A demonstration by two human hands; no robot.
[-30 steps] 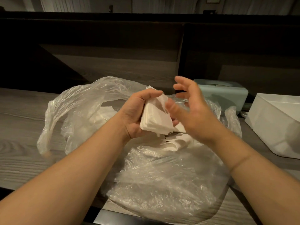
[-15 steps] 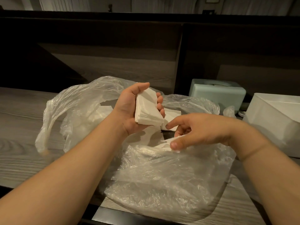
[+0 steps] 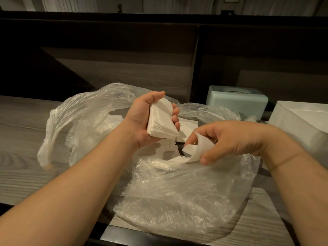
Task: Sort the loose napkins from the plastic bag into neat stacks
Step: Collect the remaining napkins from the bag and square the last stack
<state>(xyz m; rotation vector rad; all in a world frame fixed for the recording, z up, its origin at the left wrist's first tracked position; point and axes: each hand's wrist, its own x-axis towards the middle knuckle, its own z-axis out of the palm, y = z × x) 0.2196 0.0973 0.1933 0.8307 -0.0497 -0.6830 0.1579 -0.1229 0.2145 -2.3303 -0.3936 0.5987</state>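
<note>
Dim wood-grain counter (image 3: 26, 132): left hand (image 3: 142, 121) clasps a squared napkin stack (image 3: 162, 121) upright for adding; right hand (image 3: 229, 141), at four o'clock, pinches one loose napkin (image 3: 197, 150) above the open plastic bag (image 3: 177, 192).

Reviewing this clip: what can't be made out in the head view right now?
- How many napkins remain in the bag: crinkled plastic and both hands cover them.
- Sheet count of the stack in the left hand: edges too fine.
- Whether the right hand pinches one napkin or several: fingers hide it.
- White bin contents: cut off by the right edge.
</note>
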